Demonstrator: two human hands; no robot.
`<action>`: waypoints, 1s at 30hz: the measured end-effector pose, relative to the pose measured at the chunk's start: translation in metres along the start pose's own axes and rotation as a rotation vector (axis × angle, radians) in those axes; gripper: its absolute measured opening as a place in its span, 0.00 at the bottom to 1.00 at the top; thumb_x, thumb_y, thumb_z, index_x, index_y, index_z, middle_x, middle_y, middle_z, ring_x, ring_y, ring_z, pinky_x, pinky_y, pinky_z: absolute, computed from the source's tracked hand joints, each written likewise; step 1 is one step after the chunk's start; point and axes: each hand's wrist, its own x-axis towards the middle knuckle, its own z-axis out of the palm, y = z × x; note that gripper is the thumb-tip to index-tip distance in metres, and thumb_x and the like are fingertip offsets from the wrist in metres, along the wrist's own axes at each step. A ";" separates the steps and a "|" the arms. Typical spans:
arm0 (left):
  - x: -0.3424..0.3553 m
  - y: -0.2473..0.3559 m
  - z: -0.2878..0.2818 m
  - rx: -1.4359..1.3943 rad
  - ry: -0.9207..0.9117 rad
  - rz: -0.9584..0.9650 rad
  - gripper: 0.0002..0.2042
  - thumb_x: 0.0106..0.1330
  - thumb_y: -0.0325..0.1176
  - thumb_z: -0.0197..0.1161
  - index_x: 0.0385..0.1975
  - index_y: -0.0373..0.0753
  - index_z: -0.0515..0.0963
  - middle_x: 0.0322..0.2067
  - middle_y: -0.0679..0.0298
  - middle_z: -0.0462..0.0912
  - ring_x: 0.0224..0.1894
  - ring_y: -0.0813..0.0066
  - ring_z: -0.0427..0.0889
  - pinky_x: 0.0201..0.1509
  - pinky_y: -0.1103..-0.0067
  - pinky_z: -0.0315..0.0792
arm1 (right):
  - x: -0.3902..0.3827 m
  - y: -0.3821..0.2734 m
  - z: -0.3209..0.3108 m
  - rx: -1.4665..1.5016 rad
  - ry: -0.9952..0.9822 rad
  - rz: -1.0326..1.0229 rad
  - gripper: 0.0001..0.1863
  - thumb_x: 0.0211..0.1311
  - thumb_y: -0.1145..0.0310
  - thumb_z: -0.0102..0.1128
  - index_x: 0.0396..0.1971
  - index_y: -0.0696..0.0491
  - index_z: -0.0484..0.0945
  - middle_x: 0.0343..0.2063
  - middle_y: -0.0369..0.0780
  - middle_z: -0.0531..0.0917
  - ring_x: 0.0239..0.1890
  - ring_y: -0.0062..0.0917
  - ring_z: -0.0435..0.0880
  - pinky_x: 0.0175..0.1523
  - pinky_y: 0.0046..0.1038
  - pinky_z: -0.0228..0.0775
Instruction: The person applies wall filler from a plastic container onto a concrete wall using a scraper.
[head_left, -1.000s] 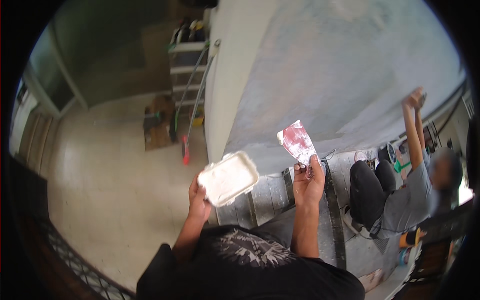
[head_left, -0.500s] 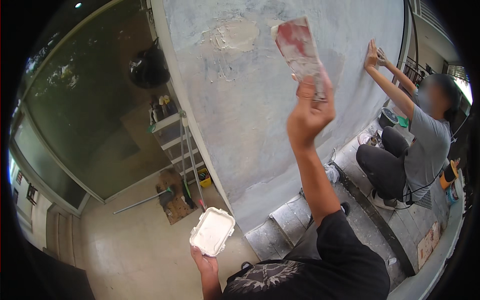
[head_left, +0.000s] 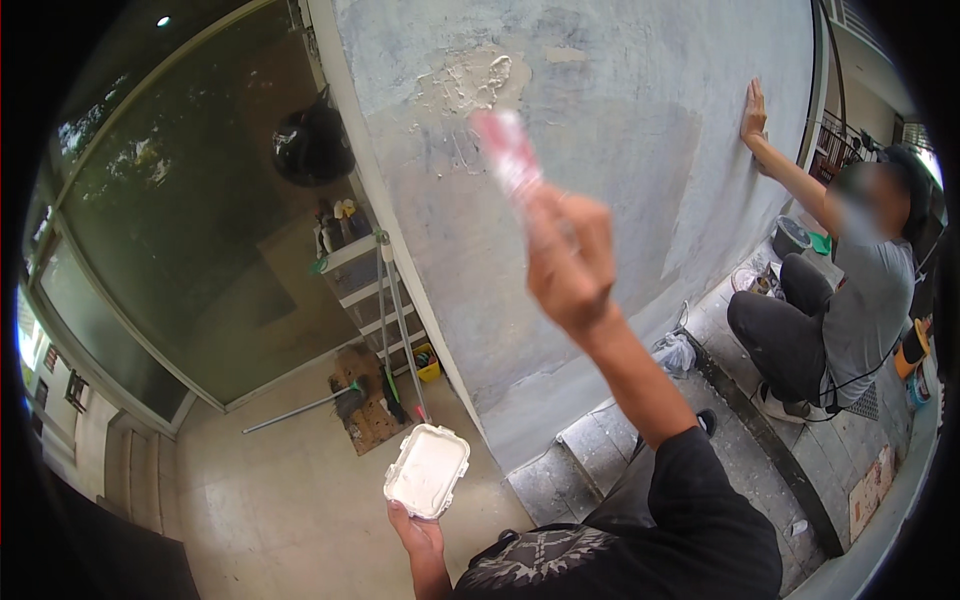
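My right hand (head_left: 570,255) is raised in front of the pale, mottled wall (head_left: 600,110), closed on a blurred red putty knife (head_left: 508,150) smeared with white paste. Just beyond the blade's tip is a rough patch of cream paste (head_left: 460,75) on the wall; whether the blade touches it I cannot tell. Low in the view, my left hand (head_left: 415,535) grips a white rectangular plastic tub (head_left: 427,470) with white paste in it.
A co-worker (head_left: 850,300) squats at the right, reaching to the wall. Steps (head_left: 590,445) lie below. At left are a glass partition (head_left: 180,200), a stepladder (head_left: 355,285), a long-handled brush (head_left: 300,410) and stained cardboard (head_left: 360,430). Buckets (head_left: 790,235) stand beside the co-worker.
My right hand rose from waist height to the wall, then moved left with the knife tilting left. The view swung up to the wall. My left hand still holds the tub low.
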 end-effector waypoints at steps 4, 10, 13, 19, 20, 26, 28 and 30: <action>0.010 -0.007 -0.007 0.007 -0.043 -0.023 0.35 0.69 0.51 0.56 0.68 0.33 0.55 0.64 0.50 0.65 0.64 0.54 0.70 0.61 0.60 0.73 | 0.059 0.035 -0.024 -0.059 0.125 0.242 0.09 0.59 0.77 0.63 0.40 0.62 0.83 0.31 0.45 0.84 0.30 0.30 0.84 0.36 0.25 0.75; 0.019 -0.019 -0.013 0.054 -0.004 -0.007 0.35 0.69 0.57 0.52 0.68 0.40 0.56 0.63 0.54 0.68 0.58 0.54 0.77 0.42 0.61 0.83 | 0.086 0.042 -0.011 -0.134 0.079 0.256 0.10 0.59 0.75 0.60 0.39 0.62 0.82 0.30 0.47 0.84 0.28 0.34 0.85 0.34 0.29 0.76; 0.016 -0.013 -0.021 0.087 0.009 0.009 0.35 0.69 0.57 0.52 0.68 0.40 0.56 0.63 0.54 0.69 0.58 0.54 0.77 0.42 0.61 0.84 | 0.072 0.014 0.030 -0.234 -0.120 0.183 0.14 0.59 0.76 0.58 0.44 0.61 0.80 0.28 0.47 0.83 0.28 0.34 0.83 0.33 0.29 0.75; 0.015 -0.011 -0.009 0.006 -0.021 -0.020 0.35 0.69 0.51 0.57 0.67 0.32 0.56 0.63 0.50 0.66 0.63 0.54 0.71 0.60 0.60 0.74 | 0.050 -0.042 0.065 -0.222 -0.221 0.081 0.14 0.49 0.79 0.56 0.37 0.67 0.77 0.25 0.44 0.76 0.27 0.31 0.75 0.33 0.29 0.71; 0.015 -0.009 -0.011 0.008 -0.014 -0.018 0.35 0.69 0.51 0.57 0.67 0.32 0.56 0.63 0.50 0.66 0.63 0.54 0.71 0.60 0.60 0.74 | 0.048 -0.053 0.063 -0.155 -0.238 0.053 0.14 0.48 0.79 0.56 0.37 0.68 0.77 0.25 0.43 0.75 0.27 0.30 0.74 0.33 0.28 0.71; 0.015 -0.008 -0.018 0.082 0.045 0.033 0.34 0.69 0.57 0.53 0.67 0.40 0.57 0.62 0.55 0.70 0.57 0.55 0.77 0.43 0.61 0.83 | 0.042 -0.037 0.017 -0.017 -0.211 -0.014 0.16 0.49 0.79 0.57 0.41 0.67 0.79 0.29 0.45 0.80 0.31 0.30 0.76 0.36 0.28 0.70; 0.013 -0.005 -0.015 0.089 0.020 0.035 0.34 0.69 0.57 0.53 0.67 0.40 0.58 0.62 0.55 0.70 0.57 0.55 0.77 0.44 0.60 0.83 | 0.051 -0.013 0.005 -0.001 -0.141 -0.023 0.16 0.48 0.79 0.57 0.39 0.66 0.80 0.30 0.45 0.81 0.31 0.30 0.76 0.36 0.27 0.70; 0.012 -0.003 -0.012 0.092 0.043 0.032 0.34 0.69 0.57 0.53 0.67 0.40 0.58 0.62 0.55 0.70 0.57 0.55 0.77 0.43 0.61 0.83 | 0.064 0.014 0.003 -0.123 0.004 -0.069 0.15 0.49 0.81 0.59 0.40 0.62 0.81 0.34 0.44 0.83 0.32 0.30 0.77 0.38 0.28 0.71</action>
